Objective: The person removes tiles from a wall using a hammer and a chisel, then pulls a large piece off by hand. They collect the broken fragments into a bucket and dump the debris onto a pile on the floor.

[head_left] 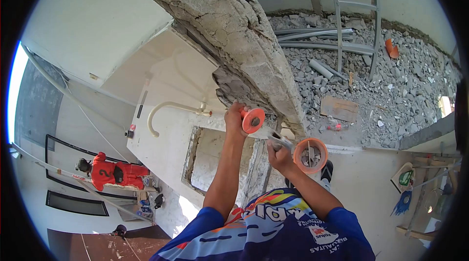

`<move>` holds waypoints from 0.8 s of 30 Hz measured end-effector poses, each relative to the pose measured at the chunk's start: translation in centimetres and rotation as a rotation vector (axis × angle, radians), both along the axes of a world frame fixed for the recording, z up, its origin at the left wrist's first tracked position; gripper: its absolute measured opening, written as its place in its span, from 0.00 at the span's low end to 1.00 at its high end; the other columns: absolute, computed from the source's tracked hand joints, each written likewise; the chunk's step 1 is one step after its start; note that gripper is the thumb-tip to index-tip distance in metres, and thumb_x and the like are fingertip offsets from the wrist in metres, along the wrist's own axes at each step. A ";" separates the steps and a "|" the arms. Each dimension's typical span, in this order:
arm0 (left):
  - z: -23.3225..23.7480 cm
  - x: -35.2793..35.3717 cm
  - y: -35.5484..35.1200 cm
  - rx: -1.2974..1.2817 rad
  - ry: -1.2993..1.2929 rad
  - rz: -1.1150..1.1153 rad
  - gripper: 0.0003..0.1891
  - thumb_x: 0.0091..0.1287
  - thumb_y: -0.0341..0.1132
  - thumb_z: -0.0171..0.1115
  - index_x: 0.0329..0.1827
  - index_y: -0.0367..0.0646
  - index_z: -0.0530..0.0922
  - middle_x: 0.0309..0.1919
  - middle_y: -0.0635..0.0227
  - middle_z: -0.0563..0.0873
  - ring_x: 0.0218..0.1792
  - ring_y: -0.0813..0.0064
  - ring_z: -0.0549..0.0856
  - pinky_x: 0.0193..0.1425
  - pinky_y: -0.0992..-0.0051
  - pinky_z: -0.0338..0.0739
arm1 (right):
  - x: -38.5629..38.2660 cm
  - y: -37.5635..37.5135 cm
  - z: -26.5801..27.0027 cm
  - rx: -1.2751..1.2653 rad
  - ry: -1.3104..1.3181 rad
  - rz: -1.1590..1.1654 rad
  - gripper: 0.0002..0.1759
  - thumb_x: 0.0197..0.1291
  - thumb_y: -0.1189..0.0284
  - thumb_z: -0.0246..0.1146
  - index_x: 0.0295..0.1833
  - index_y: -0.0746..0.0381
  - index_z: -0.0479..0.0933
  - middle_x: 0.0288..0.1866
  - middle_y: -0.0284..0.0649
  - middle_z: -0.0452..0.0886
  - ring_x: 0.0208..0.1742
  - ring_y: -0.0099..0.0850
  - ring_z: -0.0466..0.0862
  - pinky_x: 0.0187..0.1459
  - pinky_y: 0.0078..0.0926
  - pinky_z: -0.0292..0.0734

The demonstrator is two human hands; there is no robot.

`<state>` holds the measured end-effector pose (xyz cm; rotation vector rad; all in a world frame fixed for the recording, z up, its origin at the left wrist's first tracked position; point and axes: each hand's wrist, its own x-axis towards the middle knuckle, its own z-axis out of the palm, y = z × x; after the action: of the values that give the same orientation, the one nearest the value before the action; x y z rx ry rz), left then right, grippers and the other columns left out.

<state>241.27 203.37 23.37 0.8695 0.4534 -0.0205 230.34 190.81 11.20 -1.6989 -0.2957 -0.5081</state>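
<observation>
- Grey rubble (410, 90) covers the floor past a thick, ragged wall (273, 65); metal studs (317, 45) lie towards that floor's far edge, beside a ladder-like metal frame (358, 5).
- Left hand (234, 117): wrapped firmly around a chisel (256, 121) with a round orange guard, held just beside the wall's broken lower end. Its tip is hidden, so contact with the wall cannot be told.
- Right hand (282, 157): fingers curled around what looks like a hammer (280, 140) (blurred, so its exact shape is uncertain). Its grey head is near the chisel's struck end, with a small gap between them.
- Orange bucket (308, 143): just beside the right forearm and next to a dark shoe (328, 169), with broken pieces inside.
- Cream tap (168, 106): fixed to a pale surface, near one corner of a rough rectangular opening (194, 156).
- Co-worker (115, 173) in red: well apart at the left, back turned, a "2" on the clothing.
</observation>
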 end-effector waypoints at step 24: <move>-2.4 1.8 -0.1 0.030 -0.001 0.105 0.06 0.63 0.25 0.51 0.28 0.41 0.66 0.23 0.65 0.72 0.24 0.72 0.74 0.28 0.66 0.79 | 0.0 -1.2 3.2 0.074 0.414 0.144 0.20 0.64 0.72 0.59 0.55 0.72 0.63 0.34 0.67 0.80 0.39 0.64 0.82 0.39 0.52 0.75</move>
<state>243.09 203.25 20.93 0.8737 0.4993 0.0836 230.34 189.57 14.38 -1.6515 -0.0956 -0.0543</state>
